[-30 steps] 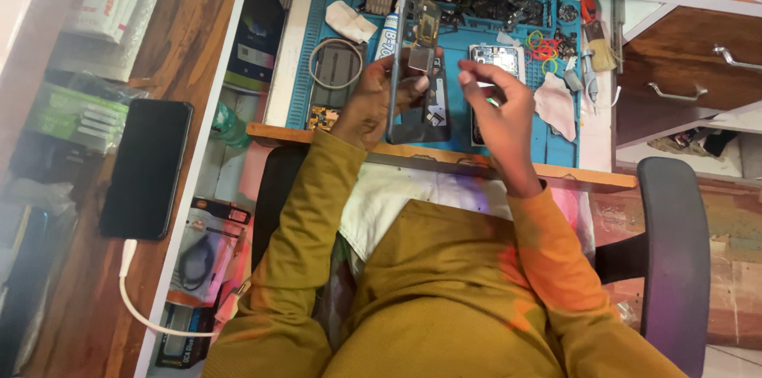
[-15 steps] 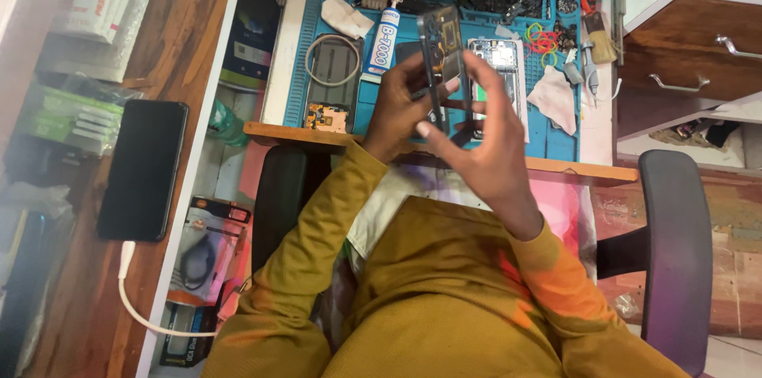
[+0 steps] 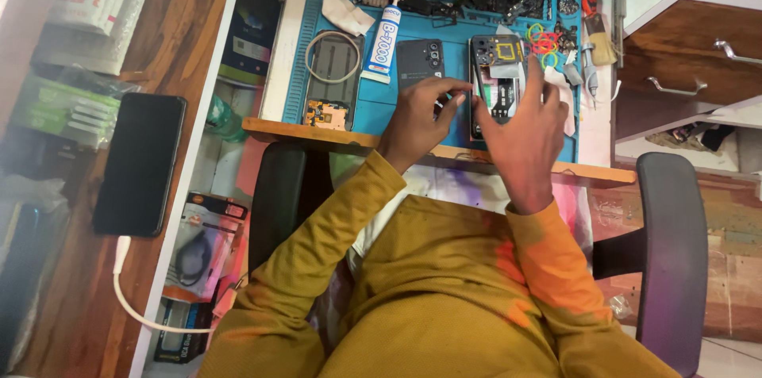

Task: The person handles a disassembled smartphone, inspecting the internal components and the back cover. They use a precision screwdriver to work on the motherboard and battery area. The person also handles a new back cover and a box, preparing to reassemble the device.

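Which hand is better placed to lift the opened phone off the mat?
Right, probably. The right hand already lies over the opened phone; the left hand sits beside it, by the black back cover.

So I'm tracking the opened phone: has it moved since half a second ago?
Yes. The opened phone was raised in both hands over the blue mat; now it lies flat on the mat, right of the dark back cover, under the right hand.

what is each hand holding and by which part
Neither hand lifts anything. The left hand rests by the back cover's lower end; the right hand lies over the opened phone's lower half on the mat.
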